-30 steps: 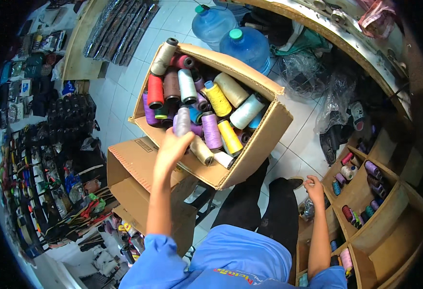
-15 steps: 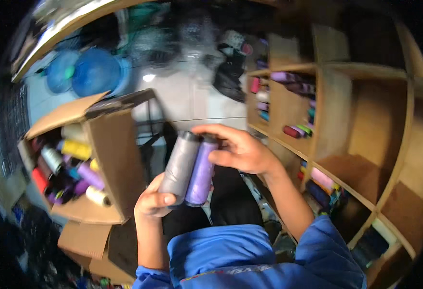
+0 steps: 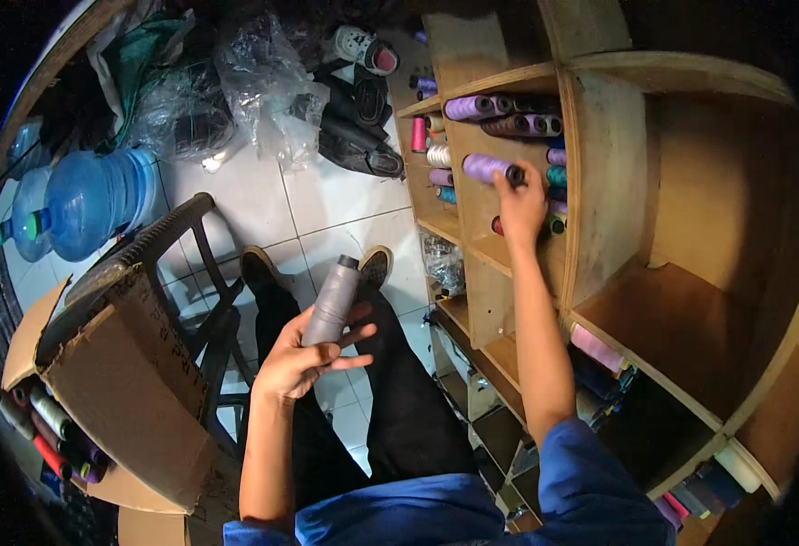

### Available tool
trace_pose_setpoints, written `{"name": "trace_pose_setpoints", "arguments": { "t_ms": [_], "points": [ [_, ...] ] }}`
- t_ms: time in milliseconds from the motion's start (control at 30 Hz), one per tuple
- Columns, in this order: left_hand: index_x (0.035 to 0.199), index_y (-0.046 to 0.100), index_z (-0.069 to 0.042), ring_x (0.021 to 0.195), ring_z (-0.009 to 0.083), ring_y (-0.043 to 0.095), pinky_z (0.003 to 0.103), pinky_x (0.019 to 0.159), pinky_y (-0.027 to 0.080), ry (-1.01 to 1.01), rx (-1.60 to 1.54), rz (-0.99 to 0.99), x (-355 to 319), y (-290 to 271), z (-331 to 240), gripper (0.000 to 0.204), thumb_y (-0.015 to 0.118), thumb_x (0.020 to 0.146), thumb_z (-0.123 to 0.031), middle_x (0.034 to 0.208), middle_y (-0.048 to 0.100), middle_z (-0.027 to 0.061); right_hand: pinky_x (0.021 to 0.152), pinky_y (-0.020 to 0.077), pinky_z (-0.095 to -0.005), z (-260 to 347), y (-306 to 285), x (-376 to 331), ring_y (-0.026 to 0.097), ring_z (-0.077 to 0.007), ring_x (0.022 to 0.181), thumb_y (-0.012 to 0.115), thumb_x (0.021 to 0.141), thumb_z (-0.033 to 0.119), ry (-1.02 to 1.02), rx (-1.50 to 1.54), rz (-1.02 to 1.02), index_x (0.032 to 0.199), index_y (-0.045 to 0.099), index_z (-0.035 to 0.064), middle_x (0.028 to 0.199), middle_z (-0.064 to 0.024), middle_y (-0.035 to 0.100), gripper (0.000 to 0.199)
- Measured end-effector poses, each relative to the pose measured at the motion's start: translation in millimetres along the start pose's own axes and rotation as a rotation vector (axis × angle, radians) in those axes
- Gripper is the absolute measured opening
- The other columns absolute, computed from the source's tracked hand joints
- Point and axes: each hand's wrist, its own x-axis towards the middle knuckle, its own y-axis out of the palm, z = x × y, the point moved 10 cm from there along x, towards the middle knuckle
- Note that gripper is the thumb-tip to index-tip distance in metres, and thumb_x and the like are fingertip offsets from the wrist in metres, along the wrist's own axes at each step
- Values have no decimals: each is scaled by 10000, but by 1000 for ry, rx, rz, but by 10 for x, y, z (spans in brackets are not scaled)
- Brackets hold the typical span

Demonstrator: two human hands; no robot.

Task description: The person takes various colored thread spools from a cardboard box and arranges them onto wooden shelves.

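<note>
Two spools of thread are in hand as we look down at our lap. Our left hand (image 3: 304, 359), in the middle of the frame, grasps a grey spool (image 3: 331, 300) that stands nearly upright, its fingers curled around the lower part while the top points toward the upper middle. Our right hand (image 3: 520, 202), in the upper right of the frame, reaches into a wooden shelf (image 3: 600, 173) with its fingers closed on a purple spool (image 3: 488, 167) lying on its side at the mouth of a compartment, among other spools of purple, white, pink and teal. At the lower left a cardboard box (image 3: 122, 382) leans on a dark plastic chair (image 3: 176, 241), with more spools showing at its open end. Blue water bottles (image 3: 90, 202) lie at the left on the white tile floor (image 3: 326, 205), and clear plastic bags (image 3: 254, 82) and dark shoes (image 3: 358, 127) sit along the top.
</note>
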Motion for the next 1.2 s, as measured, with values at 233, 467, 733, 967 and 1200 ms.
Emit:
{"name": "trace_pose_setpoints", "arguments": {
  "t_ms": [233, 467, 733, 967, 1200],
  "points": [
    [1360, 270, 28, 1158, 400, 472, 522, 871, 487, -71, -26, -54, 51, -145, 158, 744, 490, 659, 141, 1308, 392, 268, 783, 455, -398, -462, 345, 764, 589, -337, 871, 762, 656, 180, -89, -232, -129, 1037, 586, 108, 932, -173, 628, 426],
    [1350, 283, 34, 1125, 406, 500, 519, 865, 492, -100, 15, -78, 109, -197, 269, 771, 502, 616, 121, 1288, 414, 272, 823, 438, -436, -442, 402, 966, 529, -391, 965, 772, 628, 144, -173, -281, -165, 1036, 599, 124, 977, -191, 590, 444],
    [1319, 334, 26, 1059, 352, 554, 481, 840, 512, -123, 94, -69, 189, -129, 269, 730, 598, 639, 39, 1217, 491, 234, 819, 447, -412, -206, 303, 821, 537, -359, 950, 774, 626, 147, -215, -205, -224, 1051, 582, 79, 973, -180, 587, 472],
    [1266, 435, -28, 864, 236, 620, 330, 756, 480, 90, 1040, -286, 475, 70, -168, 654, 621, 639, -9, 954, 610, 162, 612, 491, -270, 312, 838, -462, 588, -136, 737, 670, 804, 210, 315, 314, 932, 1098, 571, 35, 914, -57, 614, 356],
    [1279, 429, -61, 1026, 370, 568, 371, 886, 440, 269, 1324, -89, 922, 568, -336, 714, 629, 599, 27, 1073, 584, 227, 596, 487, -238, 597, 636, -950, 576, -98, 727, 637, 844, 140, 367, 556, 1139, 1080, 565, -34, 868, -66, 616, 302]
  ]
}}
